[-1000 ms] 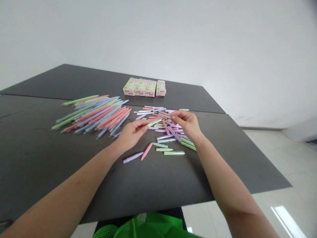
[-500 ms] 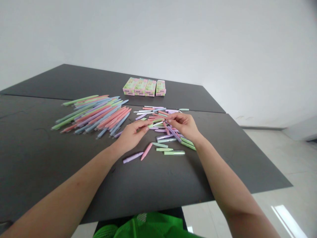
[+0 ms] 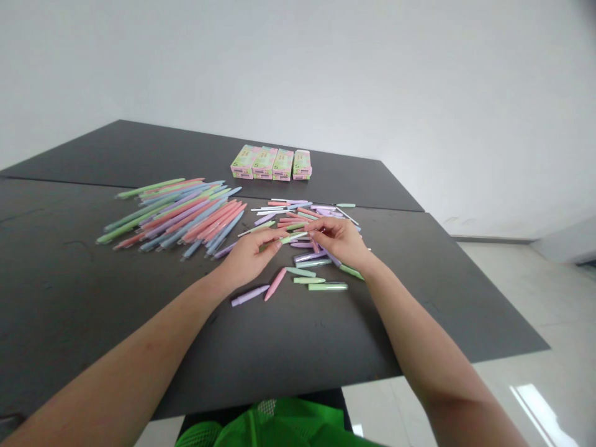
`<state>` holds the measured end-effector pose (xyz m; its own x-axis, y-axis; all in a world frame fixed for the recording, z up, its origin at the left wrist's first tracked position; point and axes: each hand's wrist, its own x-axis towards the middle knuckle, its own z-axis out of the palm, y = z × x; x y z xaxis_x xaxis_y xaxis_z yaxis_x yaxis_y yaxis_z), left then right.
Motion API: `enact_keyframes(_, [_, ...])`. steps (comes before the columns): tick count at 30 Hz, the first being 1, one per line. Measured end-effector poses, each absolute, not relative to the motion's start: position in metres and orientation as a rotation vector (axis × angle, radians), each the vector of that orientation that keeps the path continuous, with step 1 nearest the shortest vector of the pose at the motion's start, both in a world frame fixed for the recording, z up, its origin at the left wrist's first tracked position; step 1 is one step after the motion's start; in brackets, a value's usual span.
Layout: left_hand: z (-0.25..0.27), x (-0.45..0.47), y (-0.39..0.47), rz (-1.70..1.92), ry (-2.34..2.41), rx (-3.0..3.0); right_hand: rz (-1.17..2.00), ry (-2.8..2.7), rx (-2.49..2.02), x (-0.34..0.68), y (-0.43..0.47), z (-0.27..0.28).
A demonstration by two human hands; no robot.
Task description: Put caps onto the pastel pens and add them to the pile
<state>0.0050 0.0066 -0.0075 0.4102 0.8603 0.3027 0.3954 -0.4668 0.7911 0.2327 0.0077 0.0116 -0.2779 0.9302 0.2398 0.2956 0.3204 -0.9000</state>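
"Holding anything, is the left hand [image 3: 251,253]?"

"Yes, its thumb and fingers are pinched together on a slim green-and-white pen part [image 3: 294,237]."

"How does that part look?"

"Thin and straight, pale green close to the left fingertips and white toward the other end. It slopes gently up to the right, and the fingers cover its left end."

"Where is it, exactly?"

"Between the two hands, over the near side of a heap of loose pen pieces [image 3: 289,221] in pink, purple and green."

"And the right hand [image 3: 342,243]?"

"Its thumb and forefinger are curled close together at the white end. I cannot tell whether they clasp it or are only beside it."

"What else lies about?"

"Several white refills [image 3: 267,213] lie beyond the hands. Nearer the person, a purple barrel [image 3: 250,295] has its tip beside a pink barrel [image 3: 275,285], and to their right is a green barrel with a clear end [image 3: 328,287]."

"And off to the left?"

"A big pile of long pens [image 3: 186,217], red, blue, green and purple, on the dark table [image 3: 302,347]. Farther back stands a row of pink-and-green boxes [image 3: 272,163] marked with a 5"
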Motion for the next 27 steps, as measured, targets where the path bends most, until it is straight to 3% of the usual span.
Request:
enact_keyframes(22, [-0.012,0.006,0.01,0.952,1.01,1.992,1.152,-1.72,-1.082,0.24,0.009,0.02])
enact_keyframes(27, [-0.01,0.004,0.009,0.956,1.052,1.939,0.951,-1.795,-1.321,0.255,0.008,0.034])
